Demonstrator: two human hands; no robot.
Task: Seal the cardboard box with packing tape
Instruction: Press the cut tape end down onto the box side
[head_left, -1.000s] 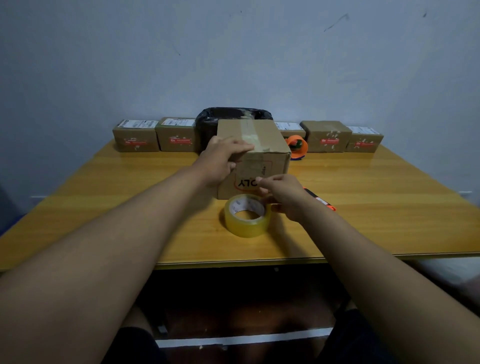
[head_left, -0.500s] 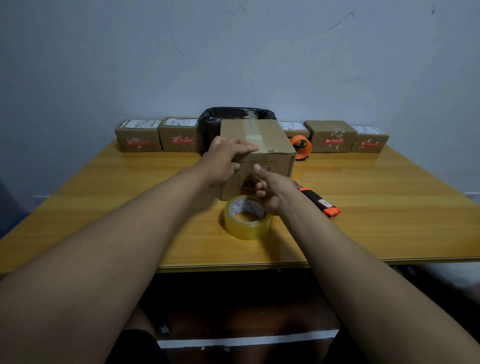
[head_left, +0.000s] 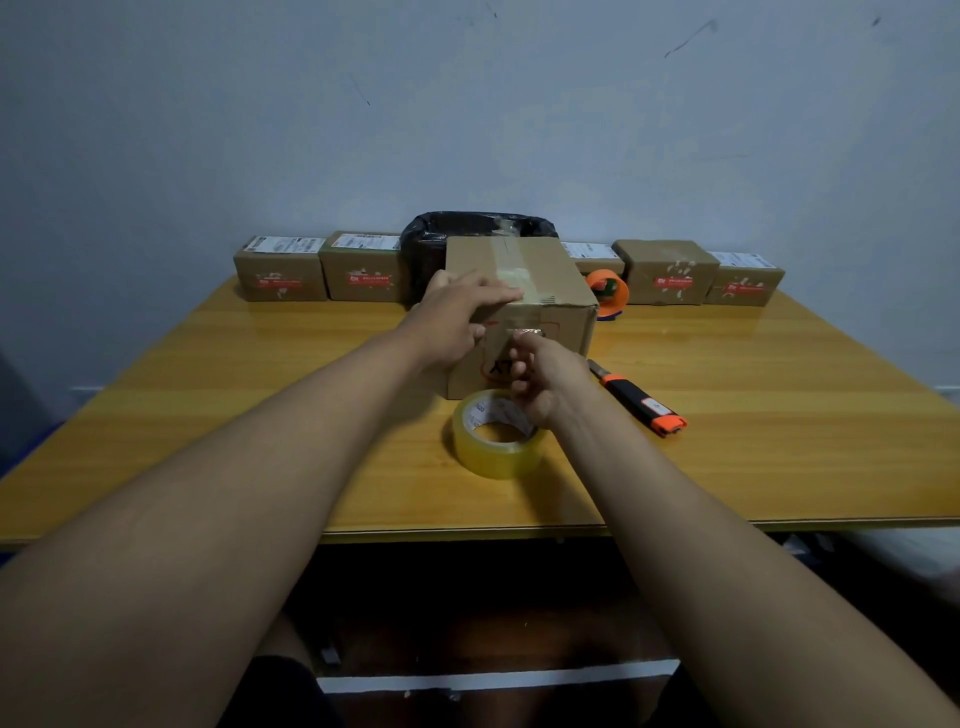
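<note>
A brown cardboard box (head_left: 540, 291) with a strip of clear packing tape (head_left: 511, 270) running along its top stands on the glossy yellow wooden table (head_left: 779, 415), near the middle and straight ahead of me. My left hand (head_left: 457, 317) lies across the box's near top edge, fingers stretched out flat and together over the tape, thumb down on the front face. My right hand (head_left: 540, 371) is at the front face just below that edge; its fingertips (head_left: 522, 340) are bunched together against the end of the tape where it folds down over the front, though I cannot tell whether they pinch it or only press on it.

Just in front of the box, partly under my right wrist, a roll of clear yellowish packing tape (head_left: 493, 441) lies flat on the table, touching or almost touching the box. To the right of the box lies a black and orange utility knife (head_left: 641, 402), angled toward me. Behind the box sits a black plastic bag (head_left: 431, 234), with an orange tape dispenser (head_left: 608, 291) beside the box's far right corner. A row of small brown parcels with white labels (head_left: 670, 273) lines the back of the table against the pale wall (head_left: 467, 114).
</note>
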